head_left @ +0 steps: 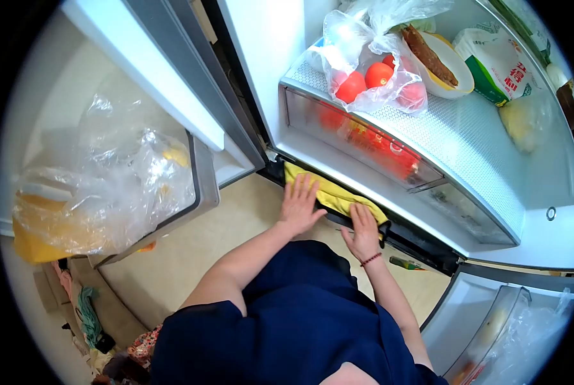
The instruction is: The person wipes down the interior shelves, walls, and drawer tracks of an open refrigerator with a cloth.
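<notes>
A yellow cloth with a dark edge lies along the black strip at the bottom front of an open refrigerator. My left hand rests flat on the cloth's left part, fingers stretched out. On its right part lies my right hand, fingers extended and a beaded bracelet around the wrist. Both palms face down, and neither hand wraps around the cloth. Just above the hands is the refrigerator's lower sill, below a clear drawer with red packages inside.
Both refrigerator doors stand open; the left door's bin holds plastic bags, as does the right door's bin. On the shelf are a bag of tomatoes, a bowl with a brown root and a green-white bag. A sofa stands lower left.
</notes>
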The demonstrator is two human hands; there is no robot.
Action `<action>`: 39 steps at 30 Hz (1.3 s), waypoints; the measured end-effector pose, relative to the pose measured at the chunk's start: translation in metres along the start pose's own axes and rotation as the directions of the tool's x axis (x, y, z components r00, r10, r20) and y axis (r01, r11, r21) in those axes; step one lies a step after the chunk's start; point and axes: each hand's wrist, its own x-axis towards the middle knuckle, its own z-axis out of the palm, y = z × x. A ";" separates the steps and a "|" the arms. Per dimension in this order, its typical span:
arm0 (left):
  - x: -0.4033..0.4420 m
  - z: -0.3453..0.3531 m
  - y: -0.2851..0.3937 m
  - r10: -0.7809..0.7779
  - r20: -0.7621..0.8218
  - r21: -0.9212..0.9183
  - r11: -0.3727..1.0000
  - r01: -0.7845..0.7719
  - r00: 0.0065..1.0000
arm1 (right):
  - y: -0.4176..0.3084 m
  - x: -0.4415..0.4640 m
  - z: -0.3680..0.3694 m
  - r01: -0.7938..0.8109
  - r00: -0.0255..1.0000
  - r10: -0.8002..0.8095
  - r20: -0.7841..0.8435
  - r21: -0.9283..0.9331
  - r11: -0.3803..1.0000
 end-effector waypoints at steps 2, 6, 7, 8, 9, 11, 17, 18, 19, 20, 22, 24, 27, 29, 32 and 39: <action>0.007 -0.002 -0.018 -0.109 0.043 -0.032 0.993 0.111 0.993 | -0.017 0.023 0.006 0.042 0.999 -0.041 0.010 -0.016 0.999; 0.031 -0.007 -0.047 -0.251 -0.041 -0.129 0.961 0.244 0.967 | -0.038 0.064 0.026 0.065 0.997 -0.065 -0.038 -0.016 0.998; 0.034 -0.007 -0.049 -0.246 -0.085 -0.117 0.965 0.236 0.966 | -0.040 0.073 0.031 0.058 0.998 -0.058 -0.037 0.004 0.998; 0.036 -0.006 -0.049 -0.244 -0.129 -0.106 0.967 0.231 0.961 | -0.040 0.080 0.035 0.054 0.998 -0.053 -0.033 0.023 0.998; 0.036 -0.005 -0.049 -0.246 -0.173 -0.096 0.968 0.233 0.954 | -0.040 0.085 0.038 0.089 0.985 -0.083 -0.148 0.038 0.995; 0.032 -0.005 -0.059 -0.152 -0.167 -0.099 0.986 0.137 0.974 | -0.032 0.090 0.042 0.123 0.986 -0.113 -0.125 0.075 0.990; -0.040 0.011 -0.045 -0.065 0.156 -0.464 0.876 0.131 0.986 | -0.025 0.040 0.040 0.051 0.896 -0.206 0.395 0.368 0.928; -0.052 -0.007 -0.040 -0.067 0.358 -0.524 0.811 0.260 0.931 | -0.016 0.030 0.036 0.001 0.854 -0.273 0.442 0.524 0.851; -0.059 -0.003 -0.049 -0.048 0.368 -0.691 0.655 0.308 0.929 | -0.017 0.025 0.017 -0.081 0.869 -0.242 0.432 0.606 0.791; -0.066 0.003 -0.057 -0.086 0.390 -0.769 0.516 0.376 0.917 | -0.018 0.024 0.000 -0.307 0.830 -0.123 0.544 0.631 0.713; -0.060 -0.022 -0.068 -0.148 0.440 -0.864 0.198 0.462 0.886 | -0.011 0.032 -0.014 -0.553 0.756 -0.066 0.651 0.690 0.467; -0.058 -0.053 -0.068 -0.127 0.433 -0.900 -0.002 0.436 0.892 | -0.016 0.044 -0.026 -0.590 0.769 -0.083 0.634 0.754 0.288; -0.071 -0.089 -0.047 -0.130 0.454 -0.839 -0.394 0.375 0.881 | -0.041 0.056 -0.041 -0.560 0.776 -0.165 0.608 0.786 0.262; -0.085 -0.096 -0.033 -0.024 0.448 -0.712 -0.614 0.340 0.894 | -0.053 0.055 -0.039 -0.408 0.827 -0.233 0.512 0.831 0.378; -0.109 -0.088 -0.032 0.121 0.351 -0.597 -0.735 0.321 0.928 | -0.090 0.047 -0.046 -0.117 0.878 -0.348 0.328 0.853 0.508; -0.144 -0.083 -0.076 0.040 0.203 -0.493 -0.859 0.138 0.978 | -0.133 0.041 -0.049 -0.244 0.886 -0.261 0.383 0.864 0.441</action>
